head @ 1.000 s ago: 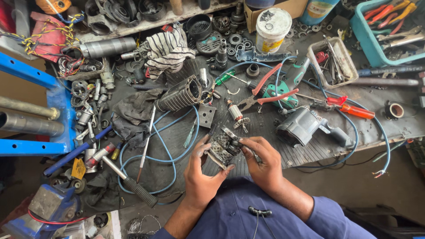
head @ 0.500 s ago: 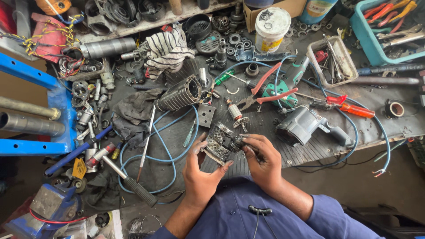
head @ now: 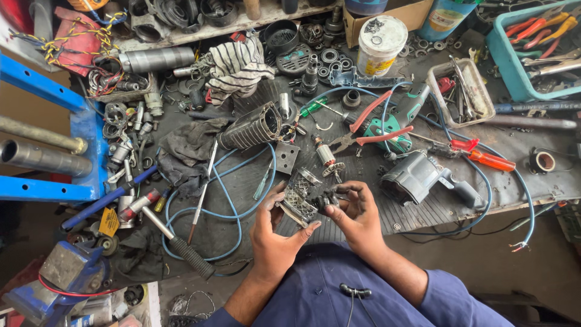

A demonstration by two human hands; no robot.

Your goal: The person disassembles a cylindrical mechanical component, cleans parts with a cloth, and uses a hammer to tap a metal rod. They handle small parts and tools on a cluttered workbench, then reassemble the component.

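My left hand [head: 273,233] grips a small grimy metal part with a ribbed grille face [head: 298,197], held above the front edge of the workbench. My right hand [head: 357,215] pinches a small dark piece [head: 325,200] against the right side of that part, fingers curled around it. Both hands are greasy. Just beyond them lie a motor armature [head: 327,158], a grey power-tool housing [head: 417,177] and a ribbed black motor casing [head: 251,128].
The ribbed bench mat [head: 363,233] is crowded: red-handled pliers [head: 372,127], a red screwdriver [head: 484,158], blue cable [head: 227,200], a hammer [head: 175,242], a striped rag [head: 237,65], a white tub [head: 379,43], a tray of tools [head: 461,92], bearings. A blue press frame [head: 48,142] stands left.
The metal part has turned slightly in my hands and my right fingers have shifted closer onto its right side. Everything on the bench stays where it was.
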